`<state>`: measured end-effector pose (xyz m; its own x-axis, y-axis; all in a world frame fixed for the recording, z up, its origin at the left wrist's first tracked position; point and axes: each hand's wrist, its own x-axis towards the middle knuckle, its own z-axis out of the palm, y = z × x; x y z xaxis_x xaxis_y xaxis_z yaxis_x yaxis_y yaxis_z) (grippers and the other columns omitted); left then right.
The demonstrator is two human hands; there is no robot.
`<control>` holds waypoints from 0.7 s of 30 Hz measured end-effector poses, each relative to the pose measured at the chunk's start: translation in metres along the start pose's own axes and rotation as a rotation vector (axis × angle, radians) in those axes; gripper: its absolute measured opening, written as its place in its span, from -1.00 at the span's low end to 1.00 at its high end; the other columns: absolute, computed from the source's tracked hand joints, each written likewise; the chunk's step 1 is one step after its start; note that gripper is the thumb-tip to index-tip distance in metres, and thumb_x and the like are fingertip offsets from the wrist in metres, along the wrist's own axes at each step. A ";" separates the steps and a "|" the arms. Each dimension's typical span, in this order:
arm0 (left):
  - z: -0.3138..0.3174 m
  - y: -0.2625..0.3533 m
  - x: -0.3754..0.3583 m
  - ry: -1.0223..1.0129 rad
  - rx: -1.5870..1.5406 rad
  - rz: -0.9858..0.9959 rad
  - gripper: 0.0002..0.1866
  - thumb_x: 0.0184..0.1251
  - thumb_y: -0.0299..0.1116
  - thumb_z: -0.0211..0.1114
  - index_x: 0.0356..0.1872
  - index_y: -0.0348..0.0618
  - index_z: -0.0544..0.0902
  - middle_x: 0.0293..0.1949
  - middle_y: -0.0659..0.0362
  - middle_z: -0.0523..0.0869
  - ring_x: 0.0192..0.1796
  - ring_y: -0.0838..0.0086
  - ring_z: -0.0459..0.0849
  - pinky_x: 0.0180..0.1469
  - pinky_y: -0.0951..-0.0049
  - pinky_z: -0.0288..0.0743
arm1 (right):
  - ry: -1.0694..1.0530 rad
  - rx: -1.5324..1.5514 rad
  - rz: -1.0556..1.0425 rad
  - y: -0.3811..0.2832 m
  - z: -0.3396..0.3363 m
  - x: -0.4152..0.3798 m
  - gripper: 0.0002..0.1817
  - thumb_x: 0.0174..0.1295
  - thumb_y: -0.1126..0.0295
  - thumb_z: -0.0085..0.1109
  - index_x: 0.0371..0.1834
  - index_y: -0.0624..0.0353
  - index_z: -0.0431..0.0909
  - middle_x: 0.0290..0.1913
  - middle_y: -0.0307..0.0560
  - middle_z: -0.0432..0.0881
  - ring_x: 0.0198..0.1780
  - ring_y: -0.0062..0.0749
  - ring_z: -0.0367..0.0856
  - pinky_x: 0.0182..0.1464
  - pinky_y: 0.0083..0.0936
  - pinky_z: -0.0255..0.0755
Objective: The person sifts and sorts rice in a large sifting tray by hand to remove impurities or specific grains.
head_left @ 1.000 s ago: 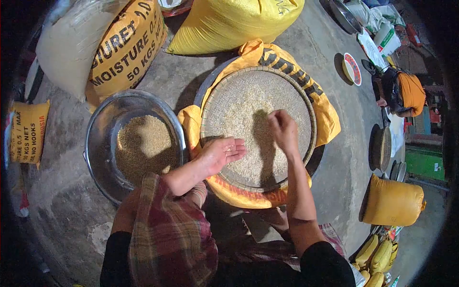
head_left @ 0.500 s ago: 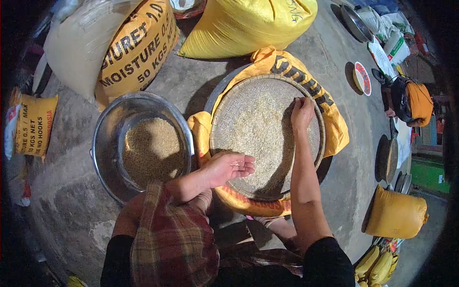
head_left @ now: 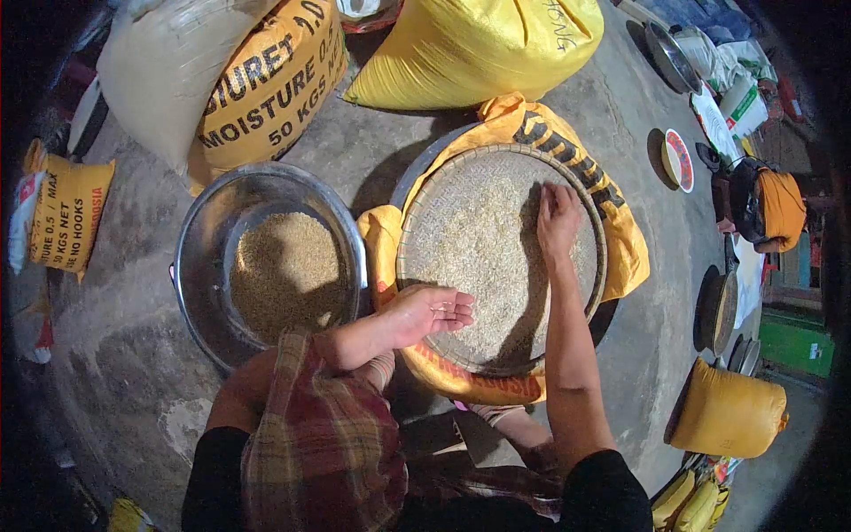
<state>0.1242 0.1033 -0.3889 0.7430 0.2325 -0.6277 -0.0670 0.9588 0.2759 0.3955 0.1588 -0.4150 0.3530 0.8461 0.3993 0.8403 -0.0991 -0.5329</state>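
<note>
Grain lies spread in the round woven tray on the floor. Right hand rests fingers-down on its far right part; left hand, palm up and cupped open, hovers over the near rim, nearer the steel basin.

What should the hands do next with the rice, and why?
Probably the right hand, lying flat on the grain in the woven tray, should pick out a bit and drop it into the left hand, cupped palm-up at the rim.
</note>
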 end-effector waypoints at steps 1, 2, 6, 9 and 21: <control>-0.002 -0.001 0.000 -0.013 0.007 -0.010 -0.63 0.36 -0.26 0.04 0.01 -0.34 0.50 -0.11 0.05 0.60 0.00 0.33 0.58 0.10 0.37 0.43 | -0.005 -0.004 -0.103 0.004 0.005 0.003 -0.76 0.14 0.57 0.02 -0.11 0.27 0.54 -0.12 0.12 0.53 -0.07 0.00 0.50 0.03 -0.29 0.36; -0.003 -0.002 0.001 -0.027 0.018 -0.018 -0.61 0.36 -0.24 0.04 0.05 -0.34 0.49 -0.09 0.05 0.60 0.03 0.33 0.57 0.14 0.37 0.42 | -0.004 -0.006 -0.095 0.004 0.007 0.005 -0.76 0.14 0.57 0.02 -0.11 0.27 0.54 -0.12 0.12 0.53 -0.07 0.00 0.50 0.03 -0.29 0.36; -0.010 -0.003 0.003 -0.062 0.019 -0.012 -0.61 0.37 -0.22 0.04 0.04 -0.34 0.49 -0.09 0.06 0.61 0.03 0.34 0.57 0.13 0.37 0.42 | -0.150 -0.231 -0.375 0.002 0.002 0.001 -0.59 0.07 0.68 -0.10 0.04 0.28 0.48 0.07 0.11 0.48 0.08 0.02 0.45 0.19 -0.27 0.29; -0.011 -0.004 0.002 -0.117 -0.034 -0.014 -0.61 0.38 -0.21 0.03 0.03 -0.33 0.49 -0.08 0.06 0.61 0.03 0.34 0.57 0.12 0.38 0.43 | -0.425 -0.056 -0.169 -0.006 -0.027 -0.021 -0.55 0.09 0.67 -0.13 0.10 0.25 0.43 0.07 0.15 0.48 0.14 0.05 0.41 0.19 -0.25 0.30; -0.008 -0.004 -0.003 -0.128 0.007 -0.006 -0.63 0.38 -0.24 0.02 0.02 -0.34 0.50 -0.10 0.05 0.60 0.00 0.31 0.58 0.08 0.34 0.45 | -0.299 -0.016 0.122 -0.025 -0.001 -0.016 -0.49 0.04 0.68 -0.16 0.16 0.37 0.34 0.19 0.30 0.35 0.25 0.09 0.28 0.32 -0.20 0.13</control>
<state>0.1173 0.1003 -0.3940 0.8223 0.2036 -0.5314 -0.0582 0.9590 0.2774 0.3691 0.1469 -0.4076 0.3175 0.9435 0.0951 0.8063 -0.2159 -0.5507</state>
